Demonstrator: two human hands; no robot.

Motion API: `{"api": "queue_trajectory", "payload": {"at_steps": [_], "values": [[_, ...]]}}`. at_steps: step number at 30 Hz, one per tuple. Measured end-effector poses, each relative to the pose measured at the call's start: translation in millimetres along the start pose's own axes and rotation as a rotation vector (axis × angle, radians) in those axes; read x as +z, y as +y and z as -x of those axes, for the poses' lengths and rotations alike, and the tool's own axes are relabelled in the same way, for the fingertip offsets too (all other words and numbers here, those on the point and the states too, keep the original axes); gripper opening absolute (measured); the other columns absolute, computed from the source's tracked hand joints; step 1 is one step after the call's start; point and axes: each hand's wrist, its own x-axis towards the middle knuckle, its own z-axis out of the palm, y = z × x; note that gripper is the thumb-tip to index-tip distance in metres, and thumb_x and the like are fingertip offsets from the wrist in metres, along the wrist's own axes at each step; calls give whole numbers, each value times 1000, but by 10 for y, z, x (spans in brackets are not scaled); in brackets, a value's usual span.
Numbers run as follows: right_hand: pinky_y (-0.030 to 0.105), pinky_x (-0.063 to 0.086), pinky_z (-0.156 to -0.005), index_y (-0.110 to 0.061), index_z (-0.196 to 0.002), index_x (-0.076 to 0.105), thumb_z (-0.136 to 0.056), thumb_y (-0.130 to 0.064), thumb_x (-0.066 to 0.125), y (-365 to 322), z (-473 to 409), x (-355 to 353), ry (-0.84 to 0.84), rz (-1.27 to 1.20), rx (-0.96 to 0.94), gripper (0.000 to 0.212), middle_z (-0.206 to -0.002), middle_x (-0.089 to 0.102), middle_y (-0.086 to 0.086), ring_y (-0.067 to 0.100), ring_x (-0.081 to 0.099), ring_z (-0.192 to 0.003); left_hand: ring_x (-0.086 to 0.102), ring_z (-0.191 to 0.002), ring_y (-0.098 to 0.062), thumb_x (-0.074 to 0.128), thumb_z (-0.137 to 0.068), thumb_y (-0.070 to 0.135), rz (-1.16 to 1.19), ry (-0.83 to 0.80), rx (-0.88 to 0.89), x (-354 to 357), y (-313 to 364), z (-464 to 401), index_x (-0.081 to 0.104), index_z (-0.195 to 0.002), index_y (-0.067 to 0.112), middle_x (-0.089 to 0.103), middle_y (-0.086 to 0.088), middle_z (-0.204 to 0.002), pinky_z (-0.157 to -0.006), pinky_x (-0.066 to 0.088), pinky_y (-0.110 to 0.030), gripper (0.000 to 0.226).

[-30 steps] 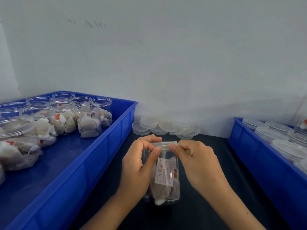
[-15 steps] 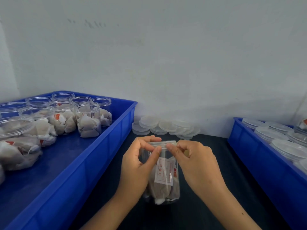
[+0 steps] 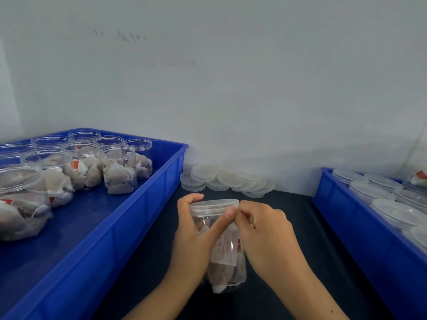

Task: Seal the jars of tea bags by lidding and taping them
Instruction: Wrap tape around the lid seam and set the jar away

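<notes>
Jar: the one I'm working on point(image 3: 227, 255) stands on the dark table point(image 3: 288, 227) between the two blue trays, right in front of me, clear plastic with tea bags point(image 3: 221, 273) piled in the bottom and a white label point(image 3: 227, 251) on the side facing me
Left tray: big blue one point(image 3: 97, 227), sits to the left of my jar, touching nothing of it as far as I can see
Open jars: a bunch of them point(image 3: 119, 173) stand in that tray with no lids, all stuffed with tea bags, a few red tags poking out
Loose lids: little heap of clear ones point(image 3: 227, 180) at the back of the table against the wall, behind my jar
Left hand: mine point(image 3: 196, 239), wrapped round the left side of the jar, fingers curled over the far edge of the lid, thumb stretched across the front just under the rim
Lid: clear one point(image 3: 213, 204), sitting on top of my jar, looks level
Right hand: mine point(image 3: 265, 234), fingers curled in, tips pinched together right at the lid's right edge and touching my left thumb; whether there's tape between them I honestly can't tell, too clear to see
Right tray: another blue one point(image 3: 369, 245) over on the right, well apart from my jar
Lidded jars: packed in that tray point(image 3: 397, 212), tops on
</notes>
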Motion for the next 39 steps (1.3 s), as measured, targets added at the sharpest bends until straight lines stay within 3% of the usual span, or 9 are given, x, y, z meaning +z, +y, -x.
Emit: {"api": "queue_trajectory", "payload": {"at_steps": [5,9,12,15,19,22,26,30,39], "values": [[27,46,-66,-20,-86,45,-103,-25,33,-32,-14,-58,-162,125,-27,22,-88,59,1,14,55,-76,71,-80,-5,73,-56,56,113,7,-51,-57,-55,-77,50,-108,30,70,12,-91,-60,52,-12,63],[20,33,-54,-23,-87,39,-101,-16,37,9,-1,-119,-198,295,-13,15,-83,51,-3,8,42,-65,69,-84,-1,75,-60,51,20,-31,12,-79,-58,-111,50,-108,28,66,21,-95,-65,52,-12,59],[21,29,-50,-27,-108,37,-103,-22,35,26,-14,-135,-173,288,-6,7,-76,49,-3,8,42,-59,69,-86,-3,77,-60,49,18,-33,26,-130,-69,-151,52,-109,26,67,18,-97,-66,52,-12,59],[20,29,-46,-29,-132,25,-101,-19,45,60,-25,-174,-225,351,-27,38,-69,45,-5,7,39,-53,69,-89,-2,81,-59,56,10,-56,29,-155,-74,-159,53,-111,28,67,18,-100,-68,52,-13,66],[19,28,-42,-24,-134,26,-95,-15,58,50,-18,-261,-307,459,-77,51,-69,39,-10,4,32,-51,68,-90,-1,85,-53,53,37,-41,-5,-170,-102,-189,51,-114,25,68,8,-101,-68,52,-11,75],[20,41,-50,-24,-133,27,-96,-15,55,68,-38,-244,-298,423,-66,48,-71,43,-11,3,39,-56,67,-87,5,78,-49,52,52,-51,-29,-177,-116,-201,53,-112,24,70,14,-97,-64,49,-7,73],[38,56,-79,-25,-137,26,-99,-11,43,74,-40,-201,-280,346,16,44,-92,60,-1,14,59,-82,67,-88,6,78,-51,53,70,-102,-80,-205,-125,-212,55,-112,24,70,24,-96,-65,48,-5,71],[34,50,-72,-21,-130,38,-102,-20,43,104,-91,-171,-263,338,28,28,-91,58,-1,11,49,-71,67,-92,2,82,-56,52,75,-122,-111,-223,-138,-224,56,-113,24,71,19,-99,-67,49,-6,69],[34,58,-72,-50,-147,15,-102,-21,42,120,-115,-164,-223,269,38,60,-85,59,-5,11,59,-72,67,-92,2,78,-56,42,89,-89,-126,-215,-180,-219,45,-112,30,66,8,-109,-67,52,-10,67]]}}
